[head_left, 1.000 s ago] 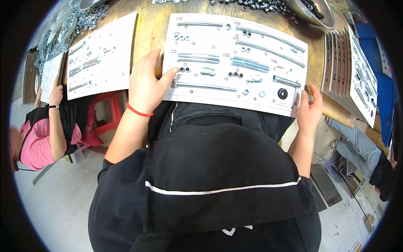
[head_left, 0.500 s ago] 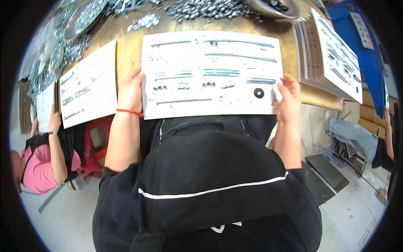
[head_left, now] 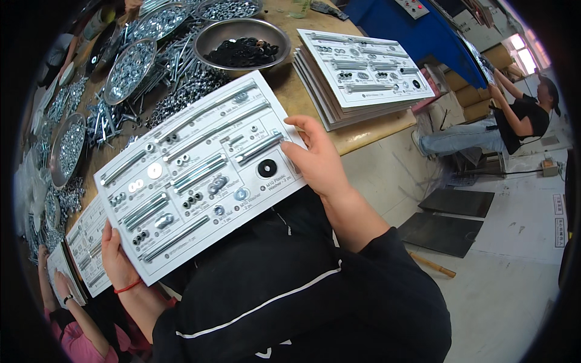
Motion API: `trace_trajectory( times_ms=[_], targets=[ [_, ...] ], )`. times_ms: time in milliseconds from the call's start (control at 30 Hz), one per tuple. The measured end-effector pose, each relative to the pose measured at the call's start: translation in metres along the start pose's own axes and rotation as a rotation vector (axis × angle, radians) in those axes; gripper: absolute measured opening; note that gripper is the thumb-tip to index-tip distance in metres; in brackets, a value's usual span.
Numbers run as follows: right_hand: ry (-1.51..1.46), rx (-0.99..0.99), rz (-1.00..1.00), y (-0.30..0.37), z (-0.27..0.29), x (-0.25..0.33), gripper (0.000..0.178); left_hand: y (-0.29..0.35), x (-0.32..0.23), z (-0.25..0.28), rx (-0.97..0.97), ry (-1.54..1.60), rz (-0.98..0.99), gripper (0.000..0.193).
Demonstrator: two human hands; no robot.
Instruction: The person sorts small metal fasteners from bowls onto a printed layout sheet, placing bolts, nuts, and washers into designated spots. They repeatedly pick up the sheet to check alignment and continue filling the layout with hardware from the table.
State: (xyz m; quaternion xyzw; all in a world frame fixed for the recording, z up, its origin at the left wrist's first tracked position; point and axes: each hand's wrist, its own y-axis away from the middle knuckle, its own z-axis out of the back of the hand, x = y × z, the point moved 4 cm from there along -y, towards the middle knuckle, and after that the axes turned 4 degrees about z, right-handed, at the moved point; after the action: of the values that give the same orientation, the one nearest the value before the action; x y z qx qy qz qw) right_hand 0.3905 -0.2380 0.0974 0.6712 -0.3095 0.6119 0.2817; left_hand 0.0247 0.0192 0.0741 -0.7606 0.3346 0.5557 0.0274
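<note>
My left hand (head_left: 119, 259), a red cord at its wrist, grips the lower left end of a white hardware board (head_left: 156, 270). The thumb of my right hand (head_left: 318, 156) lies on the board's face near the right edge, its fingers around the edge. The board hangs tilted above my lap, its right end higher. Rows of metal bolts, rods, nuts and washers lie on it under what looks like clear film. A black washer (head_left: 267, 169) shows near its right end. Both hands are closed on the board; their fingers behind it are hidden.
A stack of similar boards (head_left: 330, 110) stands at the table's right corner. Beyond my board are a metal bowl (head_left: 207, 41) of black washers, loose nuts (head_left: 181, 100) and dishes of small hardware. One person works at left; another person (head_left: 526, 118) stands at right beside blue equipment (head_left: 402, 27).
The view has turned, bringing more of the table's bowls and the right side into sight. In the picture, the board has gone from nearly level to tilted, with both hands still on it.
</note>
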Motion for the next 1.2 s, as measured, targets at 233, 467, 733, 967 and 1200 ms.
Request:
trace_trajectory(
  times_ms=[233,467,733,967,1200],
  targets=[
    [-0.014,0.059,0.028,-0.005,0.026,0.034,0.044,0.015,-0.032,-0.043,0.141,-0.058,-0.089,0.048],
    [0.056,-0.085,0.101,0.014,0.02,0.041,0.035,-0.008,-0.033,-0.032,0.276,-0.051,-0.095,0.05],
    [0.148,-0.445,0.253,-0.005,0.06,0.034,0.025,-0.066,-0.008,-0.072,0.492,-0.003,0.1,0.042],
    [0.271,-0.641,0.306,-0.046,0.112,0.004,0.021,-0.123,0.05,-0.111,0.558,0.0,0.212,0.038],
    [0.347,-0.655,0.331,-0.094,0.155,-0.017,0.024,-0.155,0.082,-0.135,0.499,-0.092,0.186,0.04]
  ],
)
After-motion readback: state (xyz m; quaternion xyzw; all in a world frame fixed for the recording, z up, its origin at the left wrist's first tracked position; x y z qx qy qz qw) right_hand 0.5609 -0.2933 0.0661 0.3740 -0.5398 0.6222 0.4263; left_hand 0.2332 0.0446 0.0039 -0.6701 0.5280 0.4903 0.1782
